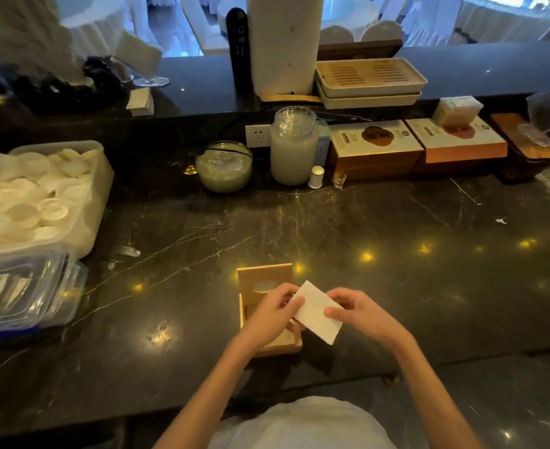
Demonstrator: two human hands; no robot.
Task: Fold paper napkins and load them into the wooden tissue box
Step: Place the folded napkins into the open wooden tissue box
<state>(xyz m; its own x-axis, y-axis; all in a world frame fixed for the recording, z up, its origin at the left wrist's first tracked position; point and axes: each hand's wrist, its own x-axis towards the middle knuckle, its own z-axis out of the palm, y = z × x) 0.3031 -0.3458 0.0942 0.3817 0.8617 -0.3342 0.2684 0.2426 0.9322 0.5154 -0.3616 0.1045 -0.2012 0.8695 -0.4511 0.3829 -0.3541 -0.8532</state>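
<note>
While both hands are pinching it, the folded white napkin (315, 311) sits tilted between them, one corner pointing up and away and the other down toward the person. The left hand (275, 311) has its thumb and fingers closed on the napkin's left edge, and the right hand (356, 312) grips the right edge with its thumb pressed on top. So both are clamped on the paper, neither is loose.

Right under the left hand, and partly hidden by it, is the wooden tissue box (267, 306), with its lid (263, 277) standing just beyond the fingers. The napkin hangs over the box's right side rather than inside it. Can't really tell what's in the box since the hand covers most of it.

Everything rests on a dark marble counter (396, 254). Well off to the left of the grip is a plastic tub of white cups (37, 202), and far beyond the hands there's a glass jar (294, 147) and a glass bowl (223, 166) near the wall.
</note>
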